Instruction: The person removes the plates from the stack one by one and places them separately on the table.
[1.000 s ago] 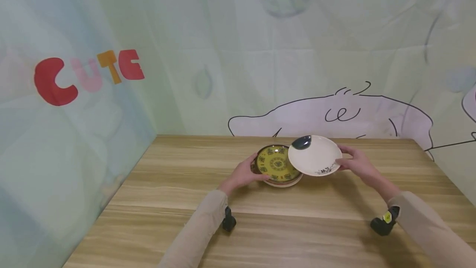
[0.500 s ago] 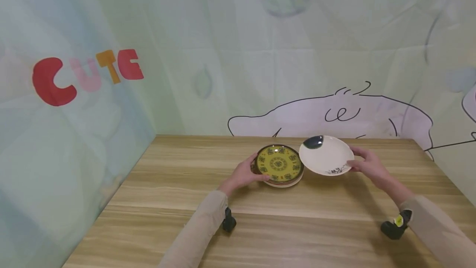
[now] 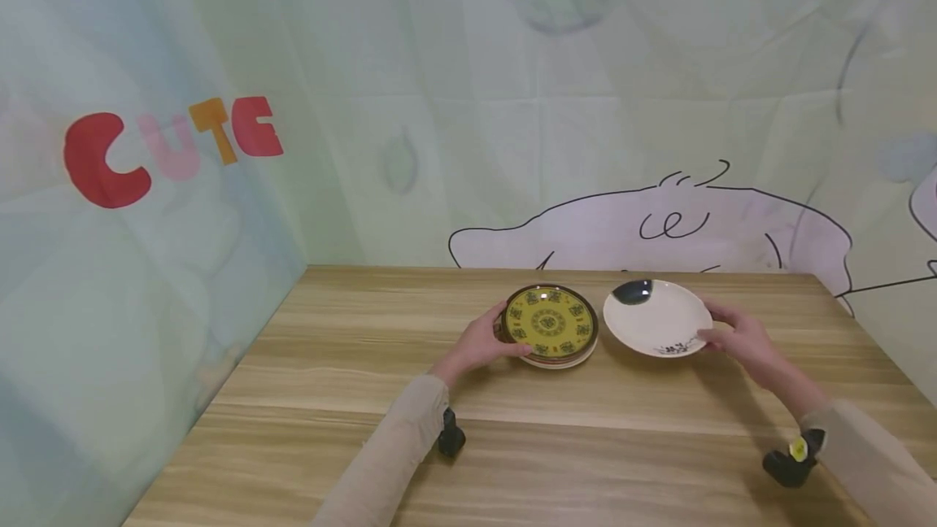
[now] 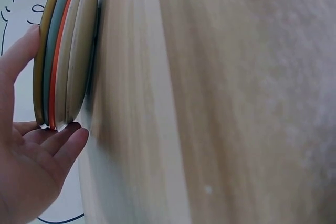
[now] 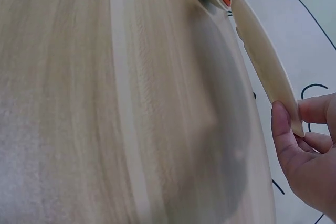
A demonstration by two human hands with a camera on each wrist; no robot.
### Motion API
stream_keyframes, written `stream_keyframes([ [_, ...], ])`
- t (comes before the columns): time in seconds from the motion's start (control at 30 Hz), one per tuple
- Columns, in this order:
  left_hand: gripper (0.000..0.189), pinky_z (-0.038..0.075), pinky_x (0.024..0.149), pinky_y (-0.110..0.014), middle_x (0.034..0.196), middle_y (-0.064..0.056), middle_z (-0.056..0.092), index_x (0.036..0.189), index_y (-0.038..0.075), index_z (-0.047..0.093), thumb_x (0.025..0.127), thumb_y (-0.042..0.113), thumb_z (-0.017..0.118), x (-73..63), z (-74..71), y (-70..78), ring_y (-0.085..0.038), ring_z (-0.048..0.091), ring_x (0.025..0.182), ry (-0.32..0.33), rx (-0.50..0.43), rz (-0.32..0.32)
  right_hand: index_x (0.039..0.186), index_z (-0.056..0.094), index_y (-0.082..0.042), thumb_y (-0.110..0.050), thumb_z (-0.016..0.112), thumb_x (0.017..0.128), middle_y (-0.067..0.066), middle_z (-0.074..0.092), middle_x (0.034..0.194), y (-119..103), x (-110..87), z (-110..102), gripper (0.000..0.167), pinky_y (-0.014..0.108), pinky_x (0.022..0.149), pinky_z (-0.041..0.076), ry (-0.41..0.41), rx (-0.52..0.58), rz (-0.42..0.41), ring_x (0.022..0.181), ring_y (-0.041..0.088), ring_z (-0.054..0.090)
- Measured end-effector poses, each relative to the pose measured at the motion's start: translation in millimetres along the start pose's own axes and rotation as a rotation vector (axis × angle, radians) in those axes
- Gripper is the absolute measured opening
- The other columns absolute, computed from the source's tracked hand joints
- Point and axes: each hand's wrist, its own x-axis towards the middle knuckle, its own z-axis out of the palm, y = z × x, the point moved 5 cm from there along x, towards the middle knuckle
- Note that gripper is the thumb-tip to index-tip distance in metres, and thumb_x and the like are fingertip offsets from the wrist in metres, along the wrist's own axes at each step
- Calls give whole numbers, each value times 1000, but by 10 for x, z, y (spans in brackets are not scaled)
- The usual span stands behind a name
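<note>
A yellow patterned plate with a dark rim tops a stack of plates. Teal, orange and cream edges show beneath it in the left wrist view. My left hand grips the stack's left side, thumb over the top rim and fingers at the edge and underside. To the right, my right hand pinches the right rim of a white plate that bears a dark patch and a small black drawing. In the right wrist view this plate is tilted, held above the table with a shadow below it.
The wood-grain table carries the stack near its back edge. Behind it hangs a pale printed curtain with cartoon lines and coloured letters. A dark wrist device sits at my right sleeve, another at the left.
My right hand has carried the white plate to the right, off its overlap with the yellow plate, and slightly lower. The left hand and the stack have stayed in place.
</note>
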Motion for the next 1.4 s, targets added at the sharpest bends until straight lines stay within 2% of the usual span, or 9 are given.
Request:
stream_keyframes([
  [0.1, 100, 29, 106, -43, 140, -17, 36, 142, 4, 24, 67, 39, 79, -1, 1, -2, -30, 35, 128, -1, -2, -3, 134, 18, 20, -1, 51, 87, 41, 27, 131, 44, -18, 11, 61, 23, 67, 53, -4, -19, 42, 71, 0, 56],
  [0.7, 100, 28, 106, -43, 141, -17, 35, 143, 4, 24, 67, 39, 79, -12, 0, 6, -31, 34, 128, -4, -14, -3, 132, 17, 23, 3, 51, 85, 44, 26, 129, 221, -88, 84, 61, 20, 64, 54, -9, 81, 35, 67, 3, 58],
  [1.07, 100, 28, 106, -44, 140, -17, 36, 143, 5, 24, 66, 39, 79, 8, 8, -19, -31, 35, 128, 0, -25, 0, 134, 11, 21, 3, 50, 87, 43, 19, 132, 309, -83, 150, 63, 22, 68, 54, -25, 158, 95, 70, 2, 57],
  [1.4, 100, 27, 106, -45, 141, -17, 35, 143, 5, 24, 66, 40, 79, -6, 3, -19, -31, 33, 129, -2, -31, -3, 133, 17, 21, 0, 53, 86, 41, 26, 129, 362, -84, 154, 63, 22, 64, 54, -18, 39, 95, 69, 1, 57],
])
